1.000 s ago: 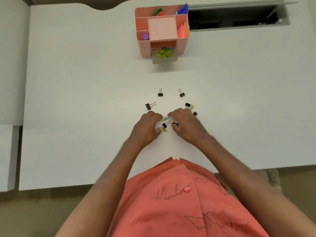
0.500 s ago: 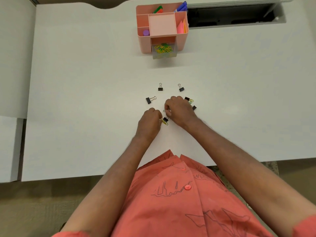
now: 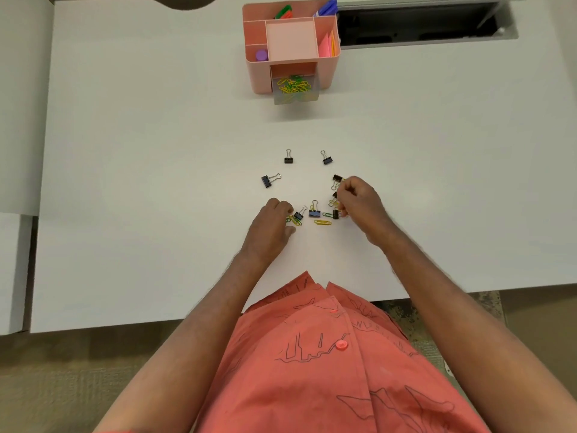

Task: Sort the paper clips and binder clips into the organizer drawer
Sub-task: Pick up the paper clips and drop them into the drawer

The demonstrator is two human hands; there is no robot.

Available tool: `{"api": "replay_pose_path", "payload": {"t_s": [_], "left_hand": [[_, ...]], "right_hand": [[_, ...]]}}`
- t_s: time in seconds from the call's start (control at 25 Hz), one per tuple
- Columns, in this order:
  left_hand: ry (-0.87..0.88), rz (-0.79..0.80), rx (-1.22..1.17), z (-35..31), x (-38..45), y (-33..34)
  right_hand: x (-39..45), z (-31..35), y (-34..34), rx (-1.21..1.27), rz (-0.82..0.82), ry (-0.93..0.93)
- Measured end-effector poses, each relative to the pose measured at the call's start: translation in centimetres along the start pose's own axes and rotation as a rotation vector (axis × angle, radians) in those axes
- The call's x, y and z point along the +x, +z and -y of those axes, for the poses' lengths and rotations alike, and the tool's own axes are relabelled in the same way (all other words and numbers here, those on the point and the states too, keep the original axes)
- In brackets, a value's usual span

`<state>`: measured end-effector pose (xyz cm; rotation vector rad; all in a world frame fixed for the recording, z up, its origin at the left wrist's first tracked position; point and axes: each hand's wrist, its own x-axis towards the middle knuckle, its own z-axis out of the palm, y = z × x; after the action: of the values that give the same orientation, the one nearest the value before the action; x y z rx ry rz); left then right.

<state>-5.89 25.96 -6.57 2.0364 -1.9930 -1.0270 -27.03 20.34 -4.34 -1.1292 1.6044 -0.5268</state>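
Paper clips are thin bent wire, very light, and lie flat on the desk; probably hard to pinch straight off the surface, so sliding them into a bunch or nailing up one end looks like the way; they tangle, which helps when scooping several. Binder clips are stiff steel with sprung wire handles; light but chunkier; take them by the black body or by a raised handle; no fragility in either kind.

Where things are: loose clips lie mid-desk between and ahead of the hands; four binder clips sit further out, one at the left, two up top, one at the right; organizer stands at the far edge with its drawer pulled out; a heap of yellow and green paper clips is already in it; no binder clips visible there.

Left hand: knuckles up, fingers curled down onto a small knot of paper clips with a binder clip just beside them; touching, but I cannot tell whether anything is actually gripped.

Right hand: curled into a loose fist, fingertips at the clips on its left edge; looks like a pinch on something small, though its contents are hidden.
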Motion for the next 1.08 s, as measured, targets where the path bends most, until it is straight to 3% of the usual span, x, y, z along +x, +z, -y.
{"api": "replay_pose_path", "payload": {"t_s": [0.28,0.4,0.64,0.76,0.84,0.96,1.08], "left_hand": [[-0.044,-0.004,0.091,-1.4,1.2,0.3],[-0.072,0.039,0.148,-2.0,1.5,0.0],[-0.04,0.013,0.167,-2.4,1.0,0.4],[-0.039,-0.002,0.141,-2.3,0.7,0.5],[-0.044,-0.006,0.079,-1.8,0.8,0.3],[-0.065,0.007,-0.062,-1.1,0.9,-0.1],[-0.142,0.003,-0.22,-0.5,1.4,-1.2]], "right_hand": [[-2.8,-3.5,2.0,-0.694,0.015,-0.298],[-2.7,-3.5,2.6,-0.684,-0.039,-0.328],[-1.6,-2.5,2.7,-0.751,0.039,-0.325],[-1.1,-2.3,2.2,-0.55,0.037,-0.289],[-0.6,-1.7,1.8,-0.282,0.048,-0.156],[0.1,0.0,1.0,0.17,0.187,0.028],[1.7,2.8,0.1,0.335,0.202,0.019]]}}
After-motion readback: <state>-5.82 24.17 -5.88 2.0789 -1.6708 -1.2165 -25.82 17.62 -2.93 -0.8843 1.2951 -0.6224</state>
